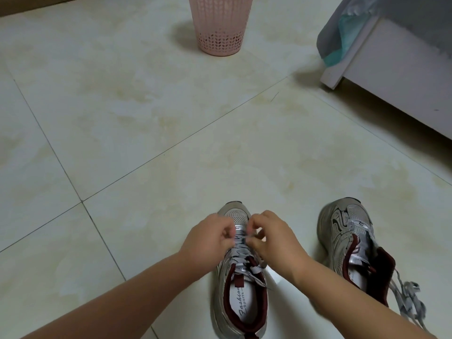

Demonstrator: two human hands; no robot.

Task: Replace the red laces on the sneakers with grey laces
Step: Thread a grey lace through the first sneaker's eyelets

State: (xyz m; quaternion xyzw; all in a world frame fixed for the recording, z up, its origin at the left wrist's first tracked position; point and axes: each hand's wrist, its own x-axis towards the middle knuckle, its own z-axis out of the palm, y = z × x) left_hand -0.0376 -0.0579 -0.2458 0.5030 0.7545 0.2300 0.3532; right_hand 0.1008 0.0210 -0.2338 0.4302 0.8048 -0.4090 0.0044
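Two silver-grey sneakers with dark red lining stand on the tiled floor. The left sneaker (241, 299) points away from me and carries a grey patterned lace (241, 253) through its eyelets. My left hand (208, 237) and my right hand (271, 237) meet over its front eyelets, each pinching the grey lace. The right sneaker (352, 241) stands tilted, partly hidden behind my right forearm. Another loose grey lace (408, 304) trails from it onto the floor. No red lace is in view.
A pink perforated plastic basket (220, 25) stands on the floor at the back. A white bed frame (391, 89) with grey and teal bedding (342, 37) hanging over its corner fills the upper right.
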